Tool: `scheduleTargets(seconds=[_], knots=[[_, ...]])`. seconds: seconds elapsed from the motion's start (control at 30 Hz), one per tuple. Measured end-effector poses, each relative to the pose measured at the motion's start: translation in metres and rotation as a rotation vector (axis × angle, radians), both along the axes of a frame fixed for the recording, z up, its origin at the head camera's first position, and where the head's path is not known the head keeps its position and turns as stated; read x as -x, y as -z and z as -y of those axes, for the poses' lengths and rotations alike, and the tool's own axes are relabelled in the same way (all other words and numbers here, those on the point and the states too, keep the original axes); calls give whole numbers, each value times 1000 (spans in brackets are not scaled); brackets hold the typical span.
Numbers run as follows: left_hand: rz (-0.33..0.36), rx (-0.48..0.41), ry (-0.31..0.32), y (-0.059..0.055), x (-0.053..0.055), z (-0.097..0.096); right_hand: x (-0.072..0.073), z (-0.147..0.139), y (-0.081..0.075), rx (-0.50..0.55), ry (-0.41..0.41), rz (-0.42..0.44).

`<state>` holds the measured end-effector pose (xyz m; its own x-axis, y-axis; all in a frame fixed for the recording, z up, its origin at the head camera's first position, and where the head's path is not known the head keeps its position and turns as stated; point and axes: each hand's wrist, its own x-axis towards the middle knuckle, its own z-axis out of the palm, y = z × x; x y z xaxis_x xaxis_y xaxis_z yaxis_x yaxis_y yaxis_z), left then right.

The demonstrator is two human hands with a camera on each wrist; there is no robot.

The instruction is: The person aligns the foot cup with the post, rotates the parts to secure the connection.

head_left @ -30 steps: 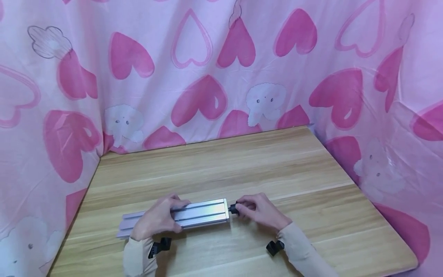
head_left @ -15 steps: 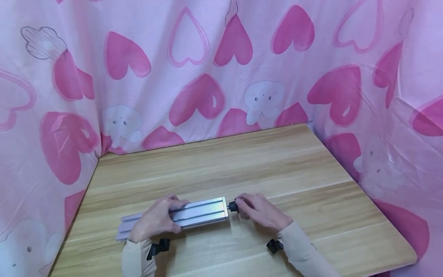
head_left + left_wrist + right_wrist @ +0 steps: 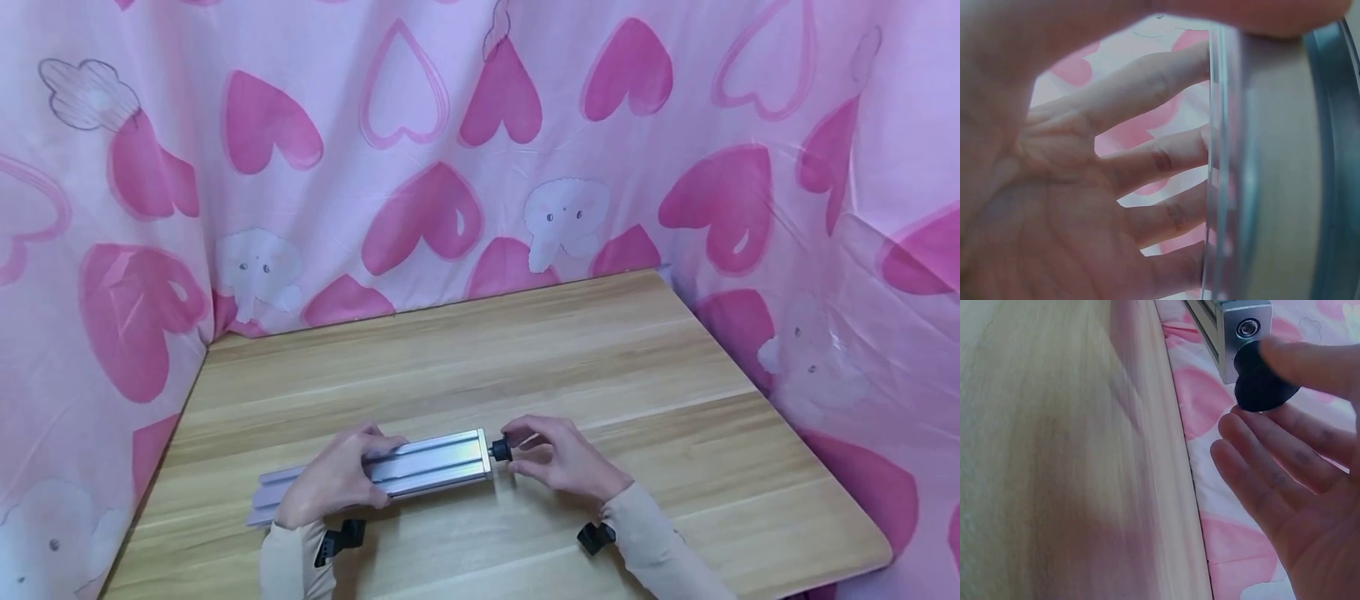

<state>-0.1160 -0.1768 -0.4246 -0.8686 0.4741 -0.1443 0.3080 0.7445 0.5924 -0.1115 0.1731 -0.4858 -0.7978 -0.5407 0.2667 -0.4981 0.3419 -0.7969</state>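
A silver aluminium profile [image 3: 442, 463] with long grooves lies crosswise above the table's near half. My left hand [image 3: 336, 475] grips it around the middle, thumb on the near side and fingers on the far side. In the left wrist view the profile's edge [image 3: 1279, 162] stands close to the lens, with the fingers reaching behind it. A black knob [image 3: 501, 450] sticks out of the profile's right end on a short metal shaft. My right hand [image 3: 566, 457] holds this knob by the fingertips. In the right wrist view a round socket-like fitting [image 3: 1248, 327] shows in the end plate.
The wood-grain table [image 3: 637, 367] extends around both hands. Pink heart-patterned curtains [image 3: 427, 217] enclose its back and sides. A black wrist mount [image 3: 596, 537] sits on the right sleeve, another [image 3: 341, 542] on the left.
The fingers of my right hand have shifted around the knob and spread wider, leaving more of it showing. My left hand keeps its grip on the profile. The head view has shifted slightly.
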Motion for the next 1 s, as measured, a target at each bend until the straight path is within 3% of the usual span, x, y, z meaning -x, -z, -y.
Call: scheduleTargets(seconds=[0.23,0.4,0.5,0.73,0.83,1.0], knots=[[-11,15,-10,-1,-1,-3,2,-1,-1,-111,58,123],[-13,13,-8,-2,0,-4,5,0,0,-109,59,221],[-15,11,-3,-1,0,-4,6,-1,1,-100,58,232],[-11,25,-14,0,-1,0,2,-2,0,-114,109,160],[0,27,-23,0,-1,1,-1,-2,3,-34,81,121],[0,15,-17,1,-1,3,0,2,9,117,3,-57]])
